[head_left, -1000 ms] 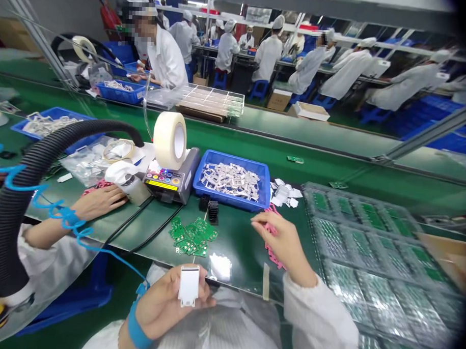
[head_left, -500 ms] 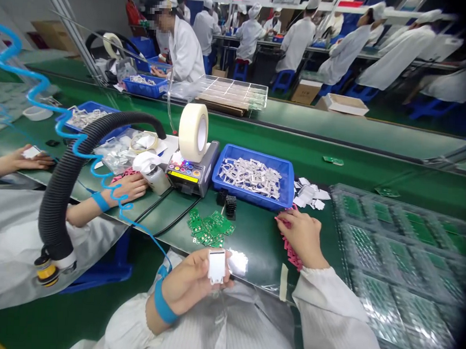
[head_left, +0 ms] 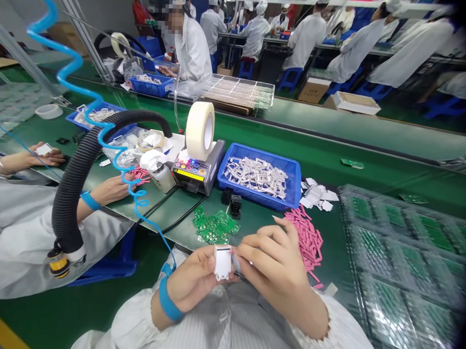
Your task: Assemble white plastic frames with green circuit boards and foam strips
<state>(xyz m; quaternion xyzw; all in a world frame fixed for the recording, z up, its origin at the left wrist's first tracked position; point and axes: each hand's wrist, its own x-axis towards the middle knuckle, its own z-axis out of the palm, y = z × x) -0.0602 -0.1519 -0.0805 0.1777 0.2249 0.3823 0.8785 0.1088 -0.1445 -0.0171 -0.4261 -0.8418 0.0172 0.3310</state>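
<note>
My left hand (head_left: 193, 277), with a blue wrist strap on its wrist, is closed around a small flat white plastic part (head_left: 222, 265) with a dark line near its top. My right hand (head_left: 277, 265) meets it from the right, thumb and forefinger pinching a small pink strip (head_left: 232, 250) at the part's upper right edge; the other fingers are loosely spread. Behind the right hand lies a loose heap of pink strips (head_left: 310, 239). Green circuit boards (head_left: 215, 225) are piled on the bench just beyond the left hand.
A blue bin (head_left: 298, 189) holds white plastic frames, with white pieces (head_left: 319, 195) beside it. Left of it stands a tape dispenser (head_left: 197, 176) bearing a tape roll (head_left: 196, 132). Clear trays (head_left: 390, 261) fill the right side. A black hose (head_left: 64, 199) and a co-worker's hands (head_left: 113, 189) are left.
My right hand has left the pink heap and come left to the white part, bringing a pink strip. My left hand still holds the part. The view has shifted slightly.
</note>
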